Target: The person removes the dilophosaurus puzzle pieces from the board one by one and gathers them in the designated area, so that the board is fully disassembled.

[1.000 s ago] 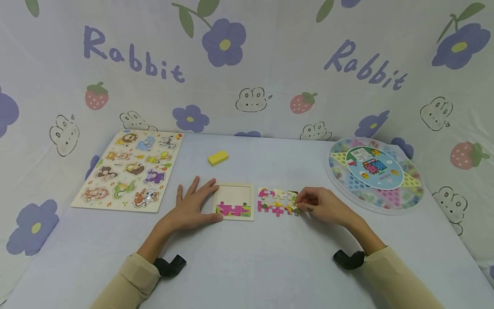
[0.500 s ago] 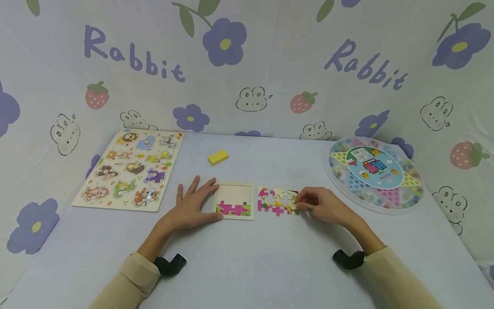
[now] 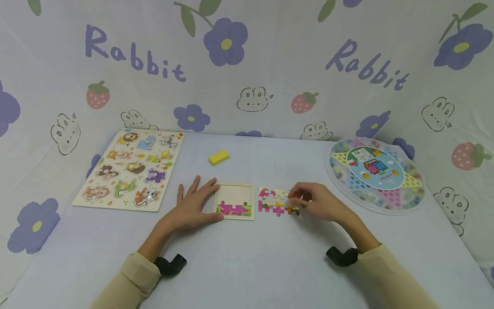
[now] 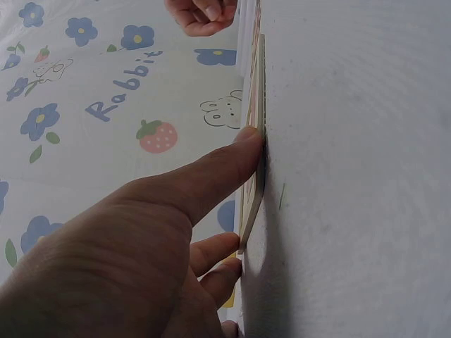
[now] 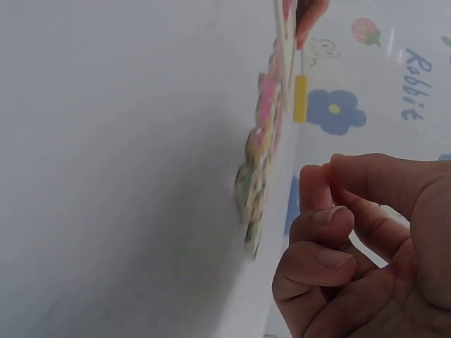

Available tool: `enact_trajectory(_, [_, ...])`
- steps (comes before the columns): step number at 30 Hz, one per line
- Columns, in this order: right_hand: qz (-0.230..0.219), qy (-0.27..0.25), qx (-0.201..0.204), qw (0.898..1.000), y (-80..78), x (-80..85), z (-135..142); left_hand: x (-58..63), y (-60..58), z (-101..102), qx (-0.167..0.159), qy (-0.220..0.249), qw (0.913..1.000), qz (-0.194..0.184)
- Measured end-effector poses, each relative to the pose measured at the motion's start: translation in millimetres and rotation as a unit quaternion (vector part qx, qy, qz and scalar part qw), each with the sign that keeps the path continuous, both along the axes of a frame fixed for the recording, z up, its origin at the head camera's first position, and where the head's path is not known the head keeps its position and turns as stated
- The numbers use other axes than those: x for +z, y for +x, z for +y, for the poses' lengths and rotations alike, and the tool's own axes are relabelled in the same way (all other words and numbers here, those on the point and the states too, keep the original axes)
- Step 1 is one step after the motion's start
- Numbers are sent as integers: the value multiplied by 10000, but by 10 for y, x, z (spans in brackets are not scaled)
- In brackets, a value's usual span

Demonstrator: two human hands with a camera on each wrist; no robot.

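Twice "Rabbit" on cloth (image 3: 270,64), left hand (image 3: 187,209) spread against puzzle tray (image 3: 236,195), right hand (image 3: 319,201) pinched above puzzle pieces (image 3: 278,210)

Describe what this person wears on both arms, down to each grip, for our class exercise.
The left sleeve and right sleeve are both beige. A stubby, curved black wrist attachment sits by each sleeve's end, on the left and right. The left grip and right grip are ungloved; no cables show.
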State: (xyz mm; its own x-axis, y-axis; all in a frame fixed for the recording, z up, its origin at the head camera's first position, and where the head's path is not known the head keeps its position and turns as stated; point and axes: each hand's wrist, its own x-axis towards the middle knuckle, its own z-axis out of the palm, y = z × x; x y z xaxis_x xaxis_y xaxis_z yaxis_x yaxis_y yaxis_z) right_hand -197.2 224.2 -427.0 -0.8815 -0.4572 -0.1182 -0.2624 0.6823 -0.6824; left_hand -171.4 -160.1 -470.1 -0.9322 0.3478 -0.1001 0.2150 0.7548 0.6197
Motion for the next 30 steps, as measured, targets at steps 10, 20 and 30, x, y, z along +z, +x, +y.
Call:
enact_trajectory(10, [-108, -338, 434, 9984, -62, 29, -486, -4, -6, -7, -17, 6, 10000, -24])
enact_trajectory(20, [-92, -126, 1095, 9939, -123, -48, -1035, 19, -4, 2, -28, -4, 10000, -49])
enact_trajectory(30, [-42, 85, 1652, 9862, -186, -85, -1420, 0, -10, -8, -53, -29, 10000, -7])
